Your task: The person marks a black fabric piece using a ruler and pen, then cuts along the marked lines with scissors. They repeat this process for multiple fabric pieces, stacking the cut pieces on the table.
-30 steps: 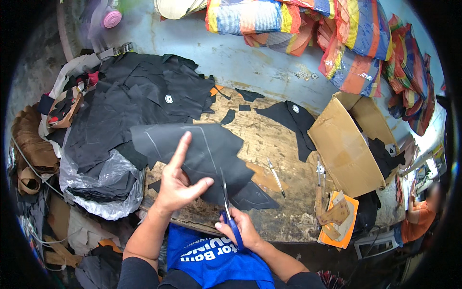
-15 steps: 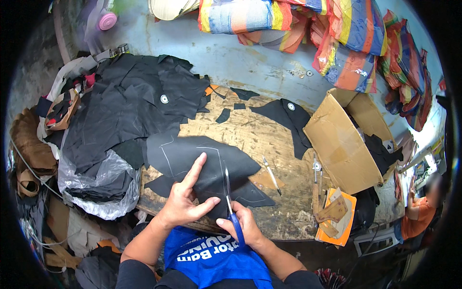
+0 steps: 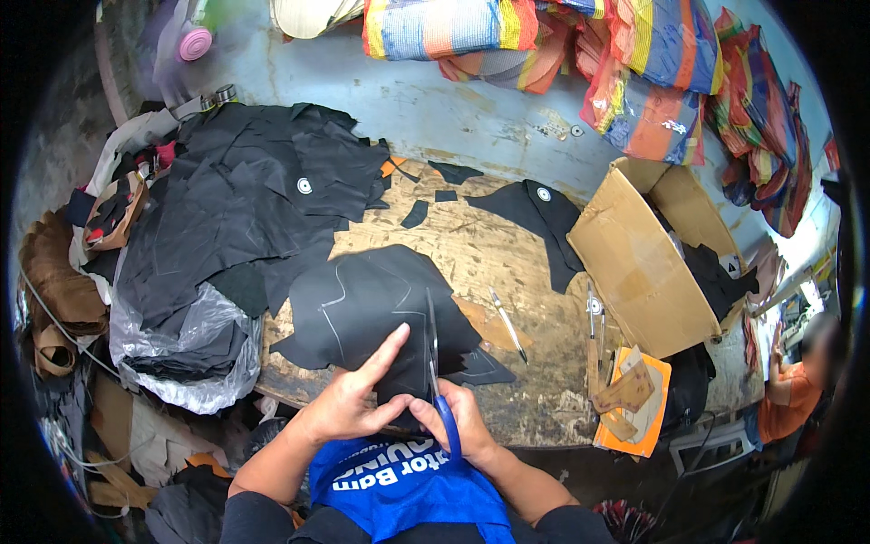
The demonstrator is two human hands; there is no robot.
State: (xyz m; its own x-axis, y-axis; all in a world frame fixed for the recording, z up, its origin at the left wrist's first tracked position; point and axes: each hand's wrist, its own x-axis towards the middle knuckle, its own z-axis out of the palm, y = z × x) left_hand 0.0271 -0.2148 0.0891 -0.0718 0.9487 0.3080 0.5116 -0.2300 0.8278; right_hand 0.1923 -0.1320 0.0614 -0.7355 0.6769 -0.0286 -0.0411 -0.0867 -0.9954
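A black sheet piece with pale drawn outlines lies over the near middle of the table, partly raised at its near edge. My left hand is on that edge, index finger stretched over the top, thumb apart, the other fingers hidden. My right hand grips blue-handled scissors, their blades pointing away from me along the sheet's right part. Both thumbs nearly meet beside the scissors' pivot. Another black piece with drawn lines pokes out underneath, at the right.
A large pile of black material covers the table's left, beside a clear plastic bag. A pen lies to the right. Farther right are an open cardboard box and an orange folder with templates. Black offcuts lie beyond.
The black sheet has turned and shifted, so its drawn lines sit differently and its right point has drawn back. My left hand has come nearer to me, its thumb now close to the right one.
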